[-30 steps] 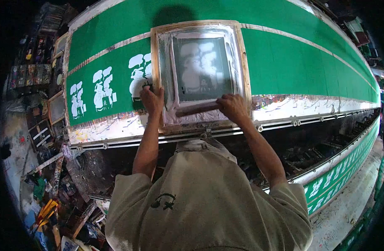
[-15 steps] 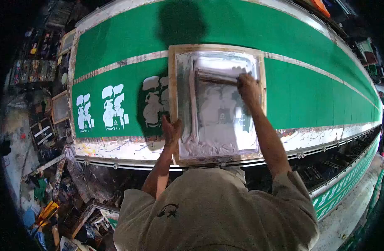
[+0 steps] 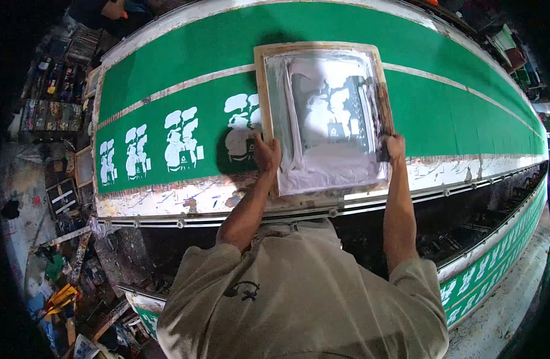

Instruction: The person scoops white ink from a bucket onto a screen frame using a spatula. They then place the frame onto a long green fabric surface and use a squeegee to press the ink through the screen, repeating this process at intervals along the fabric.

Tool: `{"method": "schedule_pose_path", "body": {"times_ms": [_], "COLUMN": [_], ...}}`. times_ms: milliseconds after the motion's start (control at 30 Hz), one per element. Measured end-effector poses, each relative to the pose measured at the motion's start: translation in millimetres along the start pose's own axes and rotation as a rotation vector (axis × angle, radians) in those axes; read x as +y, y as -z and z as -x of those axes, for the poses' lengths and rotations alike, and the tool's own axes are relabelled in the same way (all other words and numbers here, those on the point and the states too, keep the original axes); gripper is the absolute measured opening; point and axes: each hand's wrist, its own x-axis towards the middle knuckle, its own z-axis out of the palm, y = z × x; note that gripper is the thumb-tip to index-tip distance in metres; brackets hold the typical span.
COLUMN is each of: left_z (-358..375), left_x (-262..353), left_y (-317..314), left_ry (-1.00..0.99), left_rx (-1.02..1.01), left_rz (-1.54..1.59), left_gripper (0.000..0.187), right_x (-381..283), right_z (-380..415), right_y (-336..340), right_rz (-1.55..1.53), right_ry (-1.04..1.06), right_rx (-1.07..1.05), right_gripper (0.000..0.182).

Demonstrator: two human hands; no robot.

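A framed printing screen (image 3: 329, 122) is held over the long green fabric (image 3: 442, 119), with whitish ink smeared over its mesh. My left hand (image 3: 266, 154) grips the left side of its wooden frame. On the right side, my right hand (image 3: 395, 146) is closed round the frame's lower part. A dark squeegee (image 3: 380, 113) lies along the inner right edge of the screen, near my right hand. White printed figures (image 3: 184, 137) run in a row on the fabric to the left, the nearest partly behind the frame and my left hand.
The table's near rail (image 3: 227, 218) runs below my forearms. Another table with printed green fabric (image 3: 490, 263) is at the lower right. Clutter and racks of containers (image 3: 50, 119) stand at the left. A person's hand (image 3: 114, 9) shows at the top left.
The screen has been lifted and shifted, and more printed figures show at the left. My right hand has moved from the squeegee's top position to the frame's right side, with the squeegee now along that edge.
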Motion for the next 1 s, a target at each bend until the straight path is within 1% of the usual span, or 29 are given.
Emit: {"method": "schedule_pose_path", "body": {"times_ms": [33,67,133,167,200,233,267,300,333,367,400,467,500,533,567,600,633,667,700,733,767,800,833,867,900,933,967,1000], "left_z": [7,13,20,13,14,11,6,6,10,2,-10,-27,-49,-88,-127,-160,-182,-196,-200,-184,-149,-112,-75,-32,13,54,85,110], "left_x": [10,11,-9,-29,-32,-25,-16,-13,-16,-11,5,60,85,111,129,145,154,161,165,160,144,128,111,91,67,49,45,44], "left_y": [12,12,10,-1,7,15,19,22,26,27,20,7,1,-11,-22,-34,-47,-56,-60,-58,-52,-47,-41,-34,-29,-21,-8,4], "left_ry": [-0.033,-0.030,-0.179,-0.269,-0.253,-0.295,-0.341,-0.337,-0.377,-0.419,-0.421,-0.562,-0.655,-0.754,-0.739,-0.727,-0.725,-0.589,-0.453,-0.453,-0.501,-0.545,-0.518,-0.487,-0.511,-0.534,-0.531,-0.584], "left_rx": [-0.063,-0.063,0.001,0.041,0.035,-0.010,-0.053,-0.056,-0.052,-0.047,-0.051,-0.186,-0.232,-0.274,-0.335,-0.392,-0.389,-0.417,-0.444,-0.438,-0.366,-0.292,-0.310,-0.332,-0.287,-0.240,-0.237,-0.193], "left_rz": [0.014,0.014,-0.092,-0.184,-0.195,-0.262,-0.322,-0.318,-0.248,-0.177,-0.172,0.216,0.065,-0.088,-0.073,-0.059,-0.060,-0.102,-0.143,-0.146,-0.228,-0.309,-0.285,-0.261,-0.227,-0.196,-0.203,-0.217], "left_gripper": [0.061,0.061,0.058,0.057,0.057,0.057,0.058,0.058,0.059,0.061,0.061,0.060,0.055,0.051,0.049,0.048,0.048,0.048,0.049,0.049,0.048,0.047,0.044,0.042,0.041,0.041,0.041,0.044], "right_x": [16,39,69,76,79,77,74,68,45,21,-4,-21,-48,-87,-118,-138,-162,-179,-160,-126,-103,-93,-75,-55,-31,-5,19,22], "right_z": [5,9,16,14,15,16,21,32,58,78,103,49,14,-28,-66,-114,-138,-144,-141,-138,-127,-98,-56,-18,15,44,73,96], "right_y": [7,11,19,18,14,12,12,9,-5,-16,-31,-52,-63,-78,-91,-104,-114,-122,-131,-142,-145,-134,-117,-102,-87,-74,-60,-50], "right_rz": [-0.007,-0.012,0.023,-0.004,-0.029,-0.022,0.104,0.229,0.375,0.783,0.954,0.773,0.831,0.882,0.950,0.922,0.893,0.860,0.856,0.870,0.883,0.857,0.835,0.900,0.902,0.891,0.882,0.839], "right_ry": [0.058,0.113,0.147,0.083,0.018,0.014,0.060,0.104,0.104,0.138,0.396,0.787,0.857,0.929,0.944,1.043,0.978,0.912,0.912,0.908,0.900,0.852,0.795,0.738,0.786,0.694,0.769,0.752], "right_rx": [0.051,0.101,0.061,0.040,0.022,0.015,-0.003,-0.017,0.132,0.126,0.223,0.031,-0.069,-0.164,-0.194,-0.275,-0.240,-0.210,-0.216,-0.141,-0.065,-0.100,-0.144,-0.158,-0.169,-0.267,-0.248,-0.292], "right_gripper": [0.020,0.020,0.028,0.033,0.038,0.038,0.046,0.054,0.045,0.036,0.034,0.028,0.025,0.022,0.018,0.016,0.015,0.014,0.014,0.017,0.021,0.023,0.025,0.025,0.026,0.028,0.030,0.031]}}
